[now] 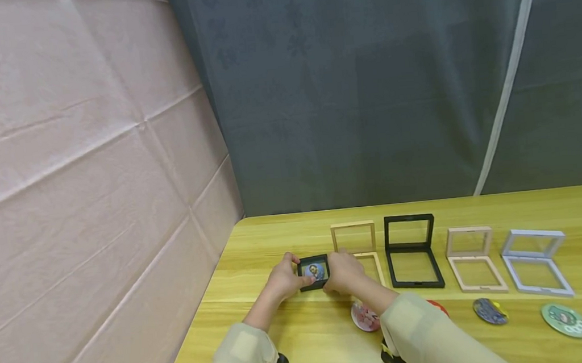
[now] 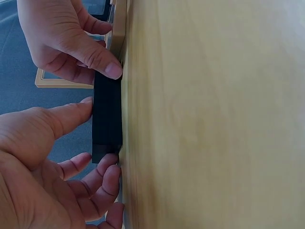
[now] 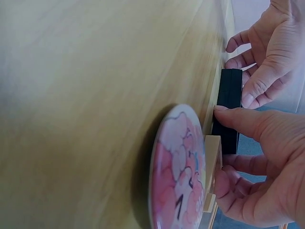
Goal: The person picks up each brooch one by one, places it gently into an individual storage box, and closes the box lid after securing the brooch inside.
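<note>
A small black display frame lies on the wooden table, with a picture of a figure on blue inside its window. From the left, my left hand holds the frame, its thumb along the near corner and fingers at the side. My right hand grips the opposite end between thumb and fingers. In the left wrist view the black frame shows edge-on between both hands. Just beside my right hand, a light wooden-coloured frame touches or nearly touches the black one.
Stand-up frames in black, beige and white are opened out to the right. Nearer lie a pink round badge, a red one partly behind my sleeve, a blue one and a green one.
</note>
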Demonstrator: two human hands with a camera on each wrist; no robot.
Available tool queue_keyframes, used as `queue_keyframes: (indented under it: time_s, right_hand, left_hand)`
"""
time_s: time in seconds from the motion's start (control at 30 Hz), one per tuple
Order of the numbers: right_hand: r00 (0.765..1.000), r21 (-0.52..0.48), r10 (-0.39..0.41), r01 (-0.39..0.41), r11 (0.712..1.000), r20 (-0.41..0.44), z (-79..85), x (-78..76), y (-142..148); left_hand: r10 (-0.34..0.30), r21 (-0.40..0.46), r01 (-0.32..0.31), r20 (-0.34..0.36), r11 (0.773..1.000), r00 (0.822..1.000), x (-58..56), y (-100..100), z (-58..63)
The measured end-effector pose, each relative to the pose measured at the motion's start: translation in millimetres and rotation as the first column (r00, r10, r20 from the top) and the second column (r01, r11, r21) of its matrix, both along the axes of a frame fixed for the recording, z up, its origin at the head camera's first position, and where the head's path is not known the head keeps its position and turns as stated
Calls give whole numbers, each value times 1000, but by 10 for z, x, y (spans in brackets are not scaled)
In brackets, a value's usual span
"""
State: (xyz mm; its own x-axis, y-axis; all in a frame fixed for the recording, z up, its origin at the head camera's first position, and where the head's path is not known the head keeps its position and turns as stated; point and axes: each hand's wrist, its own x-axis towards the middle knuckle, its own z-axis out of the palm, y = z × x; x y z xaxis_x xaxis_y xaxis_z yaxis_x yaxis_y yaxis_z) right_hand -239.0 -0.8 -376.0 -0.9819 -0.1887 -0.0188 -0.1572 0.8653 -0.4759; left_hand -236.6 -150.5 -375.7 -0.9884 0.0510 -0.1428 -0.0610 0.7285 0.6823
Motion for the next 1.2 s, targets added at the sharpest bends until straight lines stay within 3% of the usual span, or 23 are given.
queue_keyframes:
  time_s: [0.17,0.3,0.43,0.53,0.7,0.87,0.93,1.1,1.2]
  right_hand:
    - [1000,12,0,1,1000,-15,14,8,37]
    - [1000,-1,10,-10,1000,-19,49,34,88]
    - [999,-40,37,-38,998,-28,104,90,173]
    - [998,-73,57,-60,996,-38,150,137,248]
    - [998,-116,68,-69,991,-13,272,218,376]
    - [998,-140,62,-64,988,-16,360,315,513]
    - [998,-151,58,-61,987,-23,378,360,560]
    - [997,-185,67,-71,980,-24,388,485,653]
    - [997,-182,69,-72,981,-23,351,558,701]
  left_hand:
    - [-4,-25,4,-7,1000,1000,1,27,13]
    - [-28,-100,25,-35,995,999,13,43,46]
    - [-51,-203,32,-90,979,995,53,68,149]
    - [-71,-231,40,-128,972,989,103,105,254]
    - [-179,-180,149,-164,972,970,199,203,364]
    - [-282,-114,264,-194,958,940,302,376,340]
    - [-312,-82,302,-165,950,936,345,450,312]
    - [-348,7,351,-106,936,931,429,581,240]
    - [-348,-2,350,-112,937,931,469,616,195]
